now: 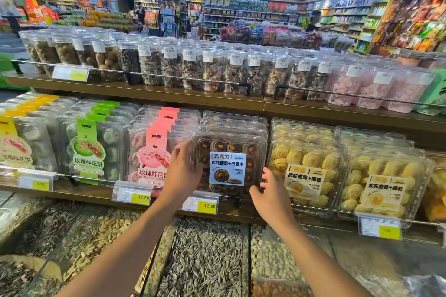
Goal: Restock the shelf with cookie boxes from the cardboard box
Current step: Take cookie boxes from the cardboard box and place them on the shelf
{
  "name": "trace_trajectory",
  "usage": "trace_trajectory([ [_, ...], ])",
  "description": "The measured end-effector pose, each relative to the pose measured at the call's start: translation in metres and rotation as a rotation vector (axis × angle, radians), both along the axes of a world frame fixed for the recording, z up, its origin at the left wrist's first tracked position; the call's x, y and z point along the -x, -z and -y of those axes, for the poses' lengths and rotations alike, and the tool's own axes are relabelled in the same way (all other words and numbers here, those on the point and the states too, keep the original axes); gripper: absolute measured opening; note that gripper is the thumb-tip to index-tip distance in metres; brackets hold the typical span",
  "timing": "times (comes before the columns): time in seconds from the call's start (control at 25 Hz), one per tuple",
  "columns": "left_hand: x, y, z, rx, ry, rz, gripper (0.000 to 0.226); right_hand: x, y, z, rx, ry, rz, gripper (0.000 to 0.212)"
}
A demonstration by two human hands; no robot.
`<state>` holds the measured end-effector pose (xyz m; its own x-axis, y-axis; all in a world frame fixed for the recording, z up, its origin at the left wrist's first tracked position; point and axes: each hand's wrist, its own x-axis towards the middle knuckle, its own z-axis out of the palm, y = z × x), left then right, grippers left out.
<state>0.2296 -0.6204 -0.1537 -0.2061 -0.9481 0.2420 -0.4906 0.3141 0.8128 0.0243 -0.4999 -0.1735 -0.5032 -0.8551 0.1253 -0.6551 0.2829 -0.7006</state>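
The chocolate cookie box (pixel 229 146) stands at the front of the shelf (pixel 239 211) — left hand (pixel 183 171) gripping its left edge, right hand (pixel 271 194) spread at its lower right corner.

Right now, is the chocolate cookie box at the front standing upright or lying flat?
Upright: the chocolate cookie box stands on its edge, label facing out; the left hand holds its left edge.
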Motion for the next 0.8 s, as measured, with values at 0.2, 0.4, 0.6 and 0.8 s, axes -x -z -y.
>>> trace_trajectory([
  [0.2, 0.007, -0.01, 0.012, 0.018, 0.052, 0.023, 0.072, -0.009, -0.004, -0.001, -0.068, -0.114, 0.0, 0.077],
  [0.4, 0.009, -0.026, 0.013, 0.468, -0.075, 0.559, 0.104, 0.005, -0.026, 0.015, 0.158, -0.105, -0.711, 0.087],
  [0.6, 0.023, -0.06, 0.049, 0.35, 0.056, 0.965, 0.134, 0.024, -0.077, 0.058, -0.14, -0.147, -0.876, 0.121],
  [0.8, 0.028, -0.072, 0.08, 0.263, 0.198, 1.056, 0.136, 0.036, -0.079, 0.067, -0.258, -0.123, -0.871, 0.123],
])
